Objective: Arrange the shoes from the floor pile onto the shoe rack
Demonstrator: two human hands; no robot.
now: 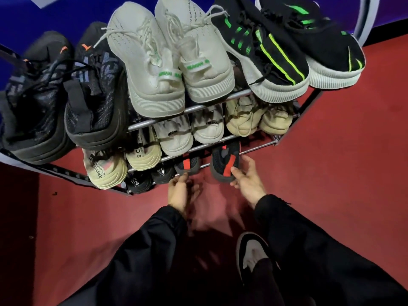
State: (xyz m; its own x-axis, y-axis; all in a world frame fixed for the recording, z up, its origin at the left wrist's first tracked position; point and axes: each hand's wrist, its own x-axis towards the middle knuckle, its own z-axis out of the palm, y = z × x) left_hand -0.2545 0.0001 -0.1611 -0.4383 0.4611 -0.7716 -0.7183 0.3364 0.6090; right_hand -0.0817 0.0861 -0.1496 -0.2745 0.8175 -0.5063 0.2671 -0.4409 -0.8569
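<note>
A metal shoe rack (258, 145) stands on the red floor, its tiers full of shoes. On the lowest tier sit two dark shoes with red stripes: one (187, 165) on the left, one (225, 162) on the right. My right hand (247, 182) holds the heel of the right dark shoe, thumb against its red stripe and fingers up its side. My left hand (182, 192) hovers just below the heel of the left dark shoe, fingers loosely bent, holding nothing. Both hands are slightly blurred.
The top tier carries dark grey sneakers (66, 89), white sneakers (172, 60) and black sneakers with green stripes (284, 45). Beige and white pairs fill the middle tiers. My own foot in a black and grey shoe (251, 252) stands on the floor below my hands.
</note>
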